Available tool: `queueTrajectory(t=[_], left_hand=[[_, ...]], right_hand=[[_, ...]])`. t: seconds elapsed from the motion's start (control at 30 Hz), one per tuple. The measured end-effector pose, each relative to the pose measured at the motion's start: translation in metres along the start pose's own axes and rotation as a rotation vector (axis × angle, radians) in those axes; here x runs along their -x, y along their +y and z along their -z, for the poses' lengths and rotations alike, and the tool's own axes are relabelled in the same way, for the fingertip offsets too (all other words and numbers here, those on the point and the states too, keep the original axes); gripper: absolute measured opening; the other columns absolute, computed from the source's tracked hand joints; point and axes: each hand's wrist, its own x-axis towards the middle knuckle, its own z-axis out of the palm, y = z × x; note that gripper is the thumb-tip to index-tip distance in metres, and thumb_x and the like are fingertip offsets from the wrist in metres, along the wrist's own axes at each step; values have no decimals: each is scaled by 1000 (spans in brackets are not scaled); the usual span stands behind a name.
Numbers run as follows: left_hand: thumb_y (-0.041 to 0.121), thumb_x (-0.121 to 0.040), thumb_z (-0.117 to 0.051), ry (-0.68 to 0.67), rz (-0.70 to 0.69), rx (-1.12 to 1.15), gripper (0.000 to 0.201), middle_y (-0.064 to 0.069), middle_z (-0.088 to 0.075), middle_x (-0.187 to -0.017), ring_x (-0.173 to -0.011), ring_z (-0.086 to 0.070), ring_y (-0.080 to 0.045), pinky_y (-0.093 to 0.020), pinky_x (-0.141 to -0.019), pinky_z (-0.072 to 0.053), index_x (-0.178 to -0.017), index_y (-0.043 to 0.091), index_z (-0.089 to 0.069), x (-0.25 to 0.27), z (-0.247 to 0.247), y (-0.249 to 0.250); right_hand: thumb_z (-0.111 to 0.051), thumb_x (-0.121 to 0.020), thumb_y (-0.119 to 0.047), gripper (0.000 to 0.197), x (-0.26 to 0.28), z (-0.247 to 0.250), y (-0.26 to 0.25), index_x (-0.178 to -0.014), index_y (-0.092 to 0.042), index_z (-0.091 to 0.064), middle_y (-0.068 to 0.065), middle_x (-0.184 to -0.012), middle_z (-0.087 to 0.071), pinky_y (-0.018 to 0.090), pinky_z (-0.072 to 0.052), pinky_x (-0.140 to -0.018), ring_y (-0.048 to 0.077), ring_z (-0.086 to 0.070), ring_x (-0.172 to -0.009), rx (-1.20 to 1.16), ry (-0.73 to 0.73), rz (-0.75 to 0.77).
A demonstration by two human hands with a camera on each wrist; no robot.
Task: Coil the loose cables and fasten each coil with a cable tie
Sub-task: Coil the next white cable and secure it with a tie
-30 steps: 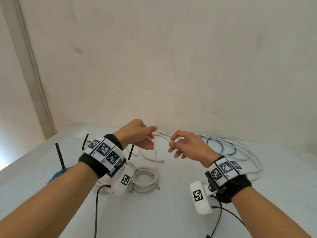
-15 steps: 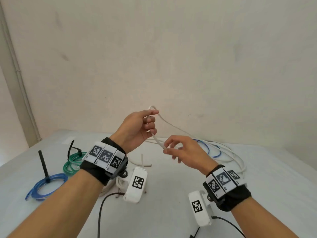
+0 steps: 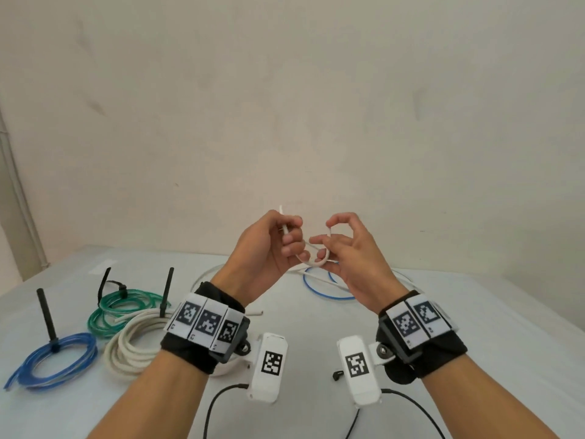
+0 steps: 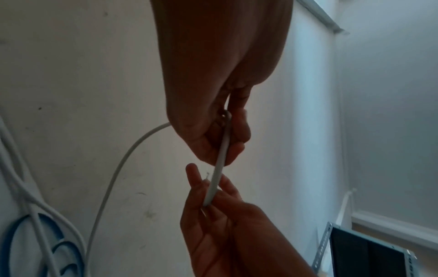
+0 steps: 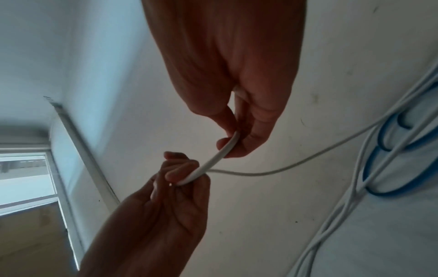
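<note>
A thin white cable (image 3: 311, 263) hangs in a short loop between my two hands, lifted above the grey table (image 3: 474, 327). My left hand (image 3: 292, 236) grips it near its free end, which sticks up past the thumb. My right hand (image 3: 326, 232) pinches the same cable a few centimetres along. The left wrist view shows my left hand (image 4: 227, 135) curled on the cable (image 4: 219, 163), and my right hand (image 4: 208, 187) holds it below. In the right wrist view the cable (image 5: 213, 162) runs from my right hand (image 5: 234, 138) to my left hand (image 5: 182, 174), then trails to the table.
Three tied coils lie at the left: a blue coil (image 3: 53, 359), a green coil (image 3: 123, 308) and a thick white rope coil (image 3: 136, 340), each with a black tie standing up. A loose blue cable (image 3: 316, 291) and more white cable lie behind the hands. A wall stands close behind the table.
Both hands have risen from just above the table and drawn closer. The left hand has lifted the cable end up, and the span between the hands has shortened into a small loop.
</note>
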Motion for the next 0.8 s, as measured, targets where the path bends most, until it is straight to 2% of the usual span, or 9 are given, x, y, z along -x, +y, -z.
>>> queueTrajectory(t=[0.07,0.1,0.17,0.23,0.3,0.4,0.57,0.7,0.8], left_hand=[[23,-105,-42,75,22,10,24,1,-29,-64,-48,-29,-13,-27,-52,-42,-96,6,-57,-6,8,1],[25,-108,-41,111,40,-11,28,2,-30,-63,-47,-28,-12,-25,-49,-40,-102,4,-58,-10,13,0],[24,-110,-38,161,62,-94,36,3,-30,-61,-48,-26,-10,-23,-46,-38,-115,-3,-61,-14,20,0],[22,-111,-36,175,82,-202,40,3,-30,-62,-51,-24,-10,-23,-46,-37,-121,-6,-63,-18,26,-6],[21,-111,-38,175,95,-304,37,2,-32,-63,-52,-24,-11,-24,-47,-37,-120,-3,-63,-22,27,-13],[24,-110,-41,162,107,-415,32,2,-37,-63,-50,-27,-12,-26,-48,-37,-115,1,-63,-26,28,-15],[35,-110,-39,116,181,-450,40,-1,-38,-61,-48,-28,-13,-27,-48,-37,-102,4,-63,-23,29,-12],[23,-103,-35,28,258,-346,38,-6,-41,-63,-48,-33,-16,-33,-54,-49,-100,-1,-64,-22,34,-11],[17,-98,-33,18,299,-253,48,-7,-44,-66,-46,-37,-15,-35,-59,-54,-117,-15,-64,-25,42,-11]], right_hand=[[-52,-104,2,23,0,3,3,-118,-14,-43,17,-105,-77,35,-57,-76,16,-57,-65,-34,-6,15],[-53,-104,1,21,-1,6,5,-117,-13,-44,18,-108,-77,31,-55,-73,15,-55,-64,-58,0,10],[-58,-103,-2,13,-1,8,6,-114,-6,-52,20,-110,-77,27,-53,-68,13,-52,-61,-77,-15,1],[-62,-101,-3,8,-3,8,11,-110,-2,-62,19,-103,-78,23,-50,-62,12,-50,-58,-77,-39,-8],[-66,-99,-5,7,-6,5,17,-105,-3,-69,16,-91,-77,22,-47,-60,12,-47,-56,-42,-41,-13],[-71,-97,-8,7,-10,2,24,-102,-4,-73,11,-76,-66,26,-46,-58,14,-46,-55,30,-37,-4],[-72,-97,-13,12,-14,-3,29,-105,-5,-74,10,-73,-51,28,-51,-59,13,-48,-64,100,-96,16],[-68,-99,-12,9,-17,-3,34,-102,-9,-76,0,-70,-58,21,-43,-57,6,-51,-65,191,-93,102],[-54,-105,-9,24,-21,4,31,-105,-12,-78,-9,-77,-65,17,-42,-62,3,-52,-70,264,-90,84]])
